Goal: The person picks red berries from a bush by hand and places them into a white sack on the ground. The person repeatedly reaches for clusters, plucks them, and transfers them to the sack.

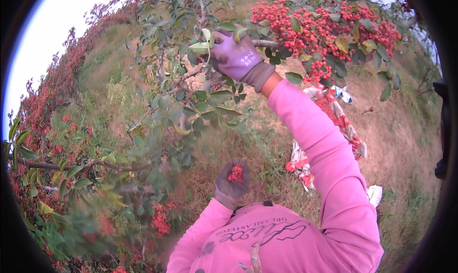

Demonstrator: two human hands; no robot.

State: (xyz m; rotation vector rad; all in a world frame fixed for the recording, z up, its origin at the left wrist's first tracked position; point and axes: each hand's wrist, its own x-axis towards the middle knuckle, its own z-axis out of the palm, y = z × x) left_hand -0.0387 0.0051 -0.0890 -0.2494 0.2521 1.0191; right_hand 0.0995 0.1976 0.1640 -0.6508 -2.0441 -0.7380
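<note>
My right hand (236, 54), in a purple and grey work glove, is raised at the end of a pink sleeve. It is closed around a tree branch (265, 43) among leaves, with its fingertips hidden behind the hand and foliage. Just right of it, dense clusters of small red berries (300, 29) hang among green and yellowing leaves. Low in front of my body, my left hand (232, 183) is gloved too, palm up with curled fingers. A small bunch of red berries (235, 173) lies in that palm.
Leafy twigs (204, 112) spread below my right hand. Another branch (96, 162) reaches in from the left, with berry-laden bushes (39, 108) beyond. A red and white patterned cloth or sack (340, 119) lies on the dry grass at right, near a white object (374, 195).
</note>
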